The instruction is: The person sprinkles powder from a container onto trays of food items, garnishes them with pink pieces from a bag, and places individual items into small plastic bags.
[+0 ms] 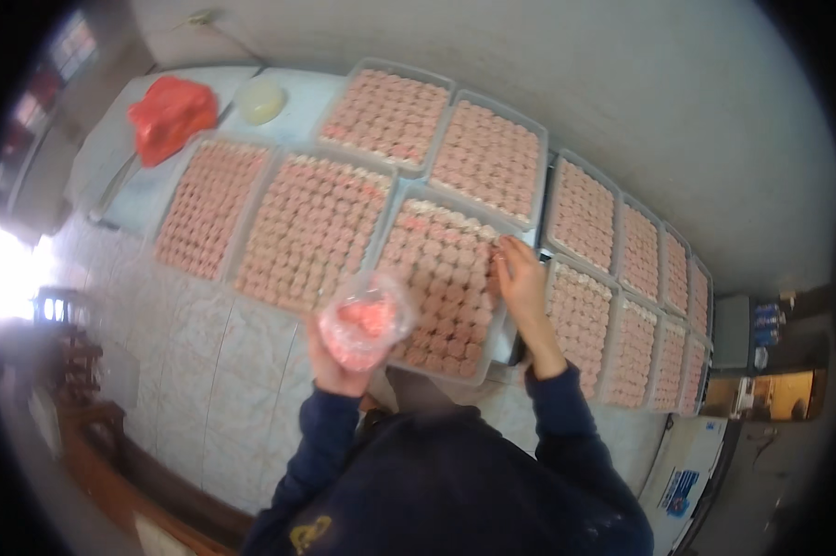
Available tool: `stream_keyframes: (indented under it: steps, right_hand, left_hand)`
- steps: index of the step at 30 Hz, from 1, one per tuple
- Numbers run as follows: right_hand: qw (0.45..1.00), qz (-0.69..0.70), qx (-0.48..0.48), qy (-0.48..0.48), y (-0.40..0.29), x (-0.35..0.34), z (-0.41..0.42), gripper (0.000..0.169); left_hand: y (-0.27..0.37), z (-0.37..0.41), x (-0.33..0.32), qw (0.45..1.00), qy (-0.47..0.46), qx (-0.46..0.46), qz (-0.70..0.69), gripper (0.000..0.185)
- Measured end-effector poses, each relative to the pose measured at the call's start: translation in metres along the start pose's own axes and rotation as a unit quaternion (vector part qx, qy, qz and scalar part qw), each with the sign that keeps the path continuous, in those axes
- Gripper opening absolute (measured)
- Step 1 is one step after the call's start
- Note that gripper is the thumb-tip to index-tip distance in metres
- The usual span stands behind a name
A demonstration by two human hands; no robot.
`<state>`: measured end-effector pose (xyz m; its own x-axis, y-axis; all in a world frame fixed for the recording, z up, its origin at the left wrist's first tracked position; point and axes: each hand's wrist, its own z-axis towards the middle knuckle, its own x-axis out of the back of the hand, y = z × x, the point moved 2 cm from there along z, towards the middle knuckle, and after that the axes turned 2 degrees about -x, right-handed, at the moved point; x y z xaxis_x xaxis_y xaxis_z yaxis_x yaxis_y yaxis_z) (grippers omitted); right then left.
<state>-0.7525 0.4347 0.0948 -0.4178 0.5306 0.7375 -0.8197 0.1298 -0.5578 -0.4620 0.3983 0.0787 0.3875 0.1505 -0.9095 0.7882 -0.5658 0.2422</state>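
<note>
My left hand holds up a clear plastic bag with pink-red pieces inside, in front of the near edge of a plastic tray. Rows of small round pink pieces fill that tray, and a few along its far side are whiter or redder. At the tray's right side, the fingertips of my right hand are at the end of the rows, bent close together. Whether they pinch a piece is too small to tell.
More trays of similar pieces stand left, behind and in two rows to the right. A red plastic bag and a pale yellow round object lie at the table's far left. A wall runs behind; a white box stands lower right.
</note>
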Motion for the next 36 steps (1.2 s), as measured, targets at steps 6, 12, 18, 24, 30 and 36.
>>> stream_keyframes:
  steps: [6,12,18,24,30,36]
  right_hand:
    - [0.946,0.155,0.152,-0.243,-0.178,0.066,-0.053,0.03]
    - [0.948,0.096,0.216,-0.215,-0.19,0.074,-0.082,0.03]
    - [0.93,0.008,0.083,-0.358,-0.107,0.045,-0.057,0.013]
    - [0.94,0.052,0.14,-0.307,-0.05,0.036,-0.02,0.006]
    - [0.933,0.027,0.149,-0.325,0.001,0.008,0.041,0.014]
    - [0.935,0.232,0.073,-0.258,0.042,-0.022,0.156,0.018]
  left_hand:
    - [-0.032,-0.004,0.024,0.996,-0.093,0.017,0.002,0.076]
    - [-0.07,0.002,0.034,0.992,-0.091,0.067,0.061,0.082]
    - [-0.104,0.027,0.023,0.994,0.001,0.097,0.057,0.078]
    - [-0.134,0.083,0.016,0.996,-0.012,0.091,0.012,0.082]
    - [-0.138,0.136,-0.043,0.994,-0.064,0.092,0.013,0.077]
    - [-0.118,0.183,-0.022,0.996,0.065,-0.056,0.033,0.077]
